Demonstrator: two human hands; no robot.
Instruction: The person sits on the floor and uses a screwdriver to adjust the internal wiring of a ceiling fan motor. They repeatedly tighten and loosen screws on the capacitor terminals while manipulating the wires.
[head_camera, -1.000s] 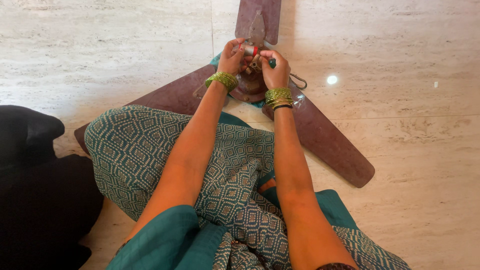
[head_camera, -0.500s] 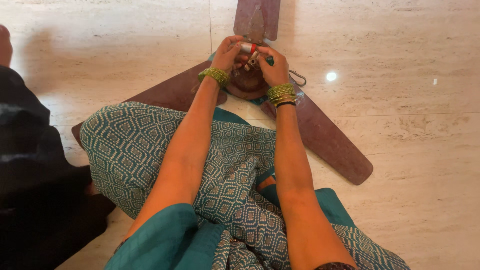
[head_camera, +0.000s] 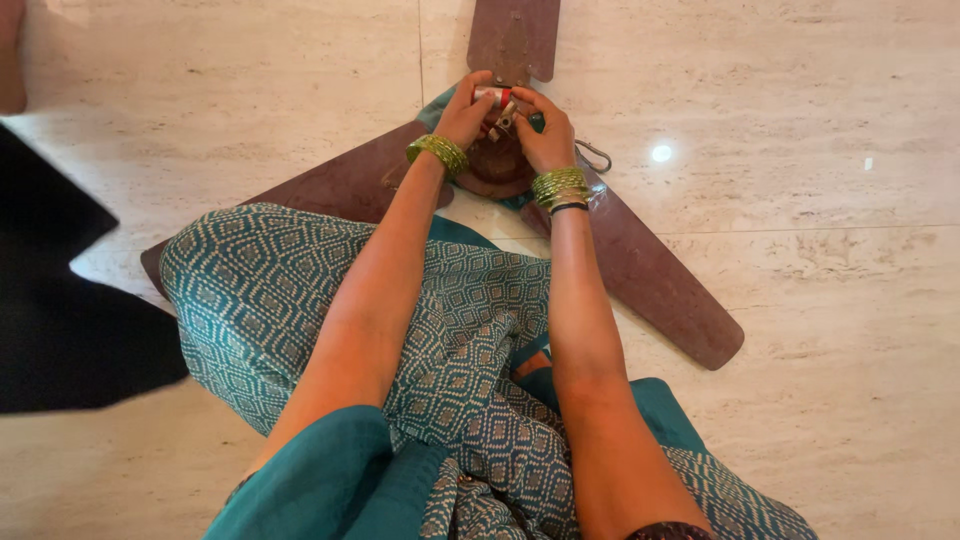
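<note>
Left hand curled around a small silvery, red-marked part at the top of the ceiling fan hub, fingers closed over its left side. Right hand closed against the same spot from the other side, fingertips pinching something small and metallic beside the part; cannot tell what exactly, too small and half covered. Both wrists ringed with green bangles, a dark band below those on the right.

Part sitting directly between the two hands, straight ahead along the body's midline, at the centre where the three brown blades meet. Equal reach for either hand, both already touching; left hand slightly further forward and higher on the part, right hand a little nearer the body. Long axis of the part hard to judge, seemingly lying crosswise from one hand to the other.

Fan resting flat on the pale marble floor, one blade pointing away, one running out to the right, one passing left under the patterned teal cloth over the lap. Small metal hook just right of the hub. Dark shape at the left edge, well apart.
</note>
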